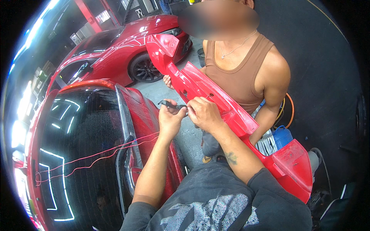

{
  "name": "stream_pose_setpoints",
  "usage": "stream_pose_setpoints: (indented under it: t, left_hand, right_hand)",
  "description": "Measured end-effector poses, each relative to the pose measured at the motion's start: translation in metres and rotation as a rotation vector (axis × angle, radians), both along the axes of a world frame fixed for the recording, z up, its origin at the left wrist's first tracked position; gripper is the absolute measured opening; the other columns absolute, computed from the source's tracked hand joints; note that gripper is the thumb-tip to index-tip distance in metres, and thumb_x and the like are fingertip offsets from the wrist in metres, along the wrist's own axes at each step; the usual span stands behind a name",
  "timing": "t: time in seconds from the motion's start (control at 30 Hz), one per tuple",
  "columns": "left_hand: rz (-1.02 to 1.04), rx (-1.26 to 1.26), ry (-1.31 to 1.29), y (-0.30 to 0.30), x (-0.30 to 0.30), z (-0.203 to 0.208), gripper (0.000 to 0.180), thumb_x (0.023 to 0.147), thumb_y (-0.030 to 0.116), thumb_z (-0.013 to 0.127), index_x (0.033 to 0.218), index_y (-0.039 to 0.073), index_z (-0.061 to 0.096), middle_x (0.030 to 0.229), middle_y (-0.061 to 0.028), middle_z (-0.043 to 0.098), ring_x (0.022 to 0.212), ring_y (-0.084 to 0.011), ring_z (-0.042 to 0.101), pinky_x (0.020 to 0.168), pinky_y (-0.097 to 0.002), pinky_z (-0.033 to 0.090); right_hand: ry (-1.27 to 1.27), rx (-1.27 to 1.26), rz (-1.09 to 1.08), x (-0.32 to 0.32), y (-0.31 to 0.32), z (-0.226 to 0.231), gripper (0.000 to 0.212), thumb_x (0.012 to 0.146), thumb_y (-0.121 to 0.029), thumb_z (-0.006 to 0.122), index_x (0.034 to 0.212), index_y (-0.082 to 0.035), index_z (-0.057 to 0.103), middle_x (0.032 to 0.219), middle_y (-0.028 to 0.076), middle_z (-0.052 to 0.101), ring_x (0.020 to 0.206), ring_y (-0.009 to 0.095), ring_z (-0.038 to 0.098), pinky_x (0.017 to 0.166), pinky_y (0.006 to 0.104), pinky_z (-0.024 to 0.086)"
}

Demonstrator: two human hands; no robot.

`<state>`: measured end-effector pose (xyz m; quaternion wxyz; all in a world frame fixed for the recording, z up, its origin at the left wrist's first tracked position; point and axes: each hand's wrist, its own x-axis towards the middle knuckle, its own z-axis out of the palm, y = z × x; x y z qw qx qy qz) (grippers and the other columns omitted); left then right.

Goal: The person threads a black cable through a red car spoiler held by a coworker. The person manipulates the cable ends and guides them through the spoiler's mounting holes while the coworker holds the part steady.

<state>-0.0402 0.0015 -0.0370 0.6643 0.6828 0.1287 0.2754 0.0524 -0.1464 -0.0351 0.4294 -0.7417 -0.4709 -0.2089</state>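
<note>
The left hand (170, 119) wraps firmly around a slim black hand tool (172, 105) at the center of the frame, as the right hand (204, 112) bunches its fingers at the tool's right end, hiding the tip and anything pinched there. Just beyond, slanting from upper center to lower right, a red car spoiler (232, 109) looks light and stiff but slick and easily scratched, best held two-handed by its edges; only one co-worker's hand (168, 81) shows.
</note>
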Motion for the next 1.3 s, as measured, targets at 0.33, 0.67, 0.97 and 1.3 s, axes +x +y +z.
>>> stream_pose_setpoints:
  t: [0.33,0.67,0.97,1.3]
  left_hand:
    - [0.087,0.259,0.108,-0.006,-0.002,0.004,0.039,0.094,-0.003,0.077,0.111,0.007,0.043,0.092,-0.0088,0.070,0.082,-0.0082,0.067,0.068,-0.0242,0.053]
    - [0.021,0.097,0.060,0.000,-0.002,-0.002,0.039,0.098,-0.008,0.070,0.113,0.005,0.037,0.097,-0.0136,0.070,0.088,-0.0199,0.078,0.075,-0.0304,0.064]
    - [0.041,0.038,0.064,0.000,0.002,0.001,0.045,0.097,-0.007,0.073,0.116,0.007,0.035,0.096,-0.0137,0.072,0.085,-0.0203,0.078,0.070,-0.0291,0.064]
    - [0.091,0.196,0.055,0.001,0.004,-0.010,0.046,0.094,-0.002,0.079,0.117,0.006,0.041,0.094,-0.0121,0.074,0.082,-0.0134,0.073,0.068,-0.0265,0.058]
  right_hand:
    - [0.229,-0.014,0.056,0.004,0.000,0.000,0.013,0.083,-0.015,0.077,0.082,-0.005,0.069,0.082,0.013,0.067,0.083,0.034,0.071,0.075,0.0472,0.057]
    - [0.562,0.118,0.072,0.016,0.004,0.003,0.013,0.087,-0.013,0.075,0.086,0.000,0.072,0.076,0.015,0.073,0.072,0.025,0.075,0.071,0.0384,0.059]
    - [0.402,-0.006,0.140,0.009,-0.004,0.008,0.011,0.095,-0.011,0.072,0.096,0.000,0.074,0.092,0.020,0.074,0.085,0.037,0.075,0.079,0.0466,0.059]
    - [0.256,-0.054,0.086,0.007,0.000,0.001,0.013,0.094,-0.014,0.071,0.093,-0.002,0.072,0.090,0.019,0.071,0.089,0.040,0.072,0.082,0.0508,0.058]
